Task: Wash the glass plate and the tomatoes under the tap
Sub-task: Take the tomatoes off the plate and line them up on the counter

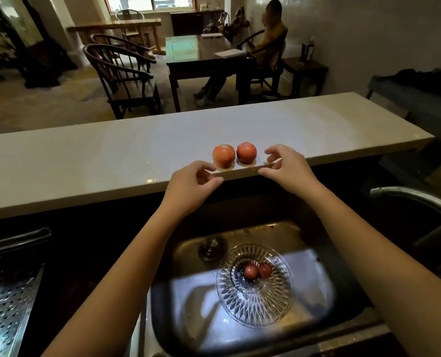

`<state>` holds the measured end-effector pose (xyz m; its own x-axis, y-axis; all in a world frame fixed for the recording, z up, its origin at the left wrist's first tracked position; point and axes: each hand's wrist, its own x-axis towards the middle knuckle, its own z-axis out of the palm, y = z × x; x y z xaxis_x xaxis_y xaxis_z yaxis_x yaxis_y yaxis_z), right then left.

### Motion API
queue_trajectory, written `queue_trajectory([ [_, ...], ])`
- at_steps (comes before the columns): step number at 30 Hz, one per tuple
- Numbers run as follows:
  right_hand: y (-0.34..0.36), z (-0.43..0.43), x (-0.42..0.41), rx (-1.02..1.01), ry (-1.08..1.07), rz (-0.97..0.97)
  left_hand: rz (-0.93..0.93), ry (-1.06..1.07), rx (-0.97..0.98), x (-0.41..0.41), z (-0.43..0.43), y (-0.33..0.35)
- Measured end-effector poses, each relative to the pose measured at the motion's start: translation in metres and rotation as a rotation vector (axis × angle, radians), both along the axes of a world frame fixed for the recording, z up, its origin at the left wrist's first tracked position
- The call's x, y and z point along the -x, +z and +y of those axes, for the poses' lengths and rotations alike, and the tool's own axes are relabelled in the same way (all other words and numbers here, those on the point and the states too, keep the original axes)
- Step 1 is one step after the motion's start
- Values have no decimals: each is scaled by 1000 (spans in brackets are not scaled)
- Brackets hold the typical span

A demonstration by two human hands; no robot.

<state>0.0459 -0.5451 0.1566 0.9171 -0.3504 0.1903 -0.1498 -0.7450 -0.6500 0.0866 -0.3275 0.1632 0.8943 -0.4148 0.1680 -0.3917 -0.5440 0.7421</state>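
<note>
Two red tomatoes sit side by side near the front edge of the pale counter, the left tomato (223, 155) and the right tomato (246, 152). My left hand (192, 182) hovers at the counter edge just below and left of them, fingers curled apart, holding nothing. To the right of the tomatoes is my right hand (287, 166), thumb and fingers spread and empty. A cut-glass plate (255, 302) lies flat in the steel sink (188, 300) below. Two small red round shapes show in its centre; I cannot tell whether they are objects or reflections.
The curved metal tap (415, 199) reaches in from the right above the sink. A perforated steel drain tray (5, 307) sits at the lower left. The sink drain (210, 248) is at its back left. Beyond the counter (85, 163), a person sits at a dark table.
</note>
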Motion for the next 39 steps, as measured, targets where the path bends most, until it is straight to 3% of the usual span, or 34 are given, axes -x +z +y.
queue_trajectory([
  [3,-35,-2,29,-57,20,12,240,-199,-24,13,4,-30],
  [10,-169,-8,66,-148,45,427,588,-267,-326,11,-27,-163],
  [15,-247,-19,74,-78,8,586,556,-244,-474,12,-50,-246],
  [20,-308,-26,74,-87,17,736,537,-268,-485,21,-71,-307],
  [31,-343,-14,65,-213,-124,616,575,-82,-400,37,-98,-351],
  [39,-293,-18,68,-308,-132,478,568,-93,-315,31,-98,-302],
])
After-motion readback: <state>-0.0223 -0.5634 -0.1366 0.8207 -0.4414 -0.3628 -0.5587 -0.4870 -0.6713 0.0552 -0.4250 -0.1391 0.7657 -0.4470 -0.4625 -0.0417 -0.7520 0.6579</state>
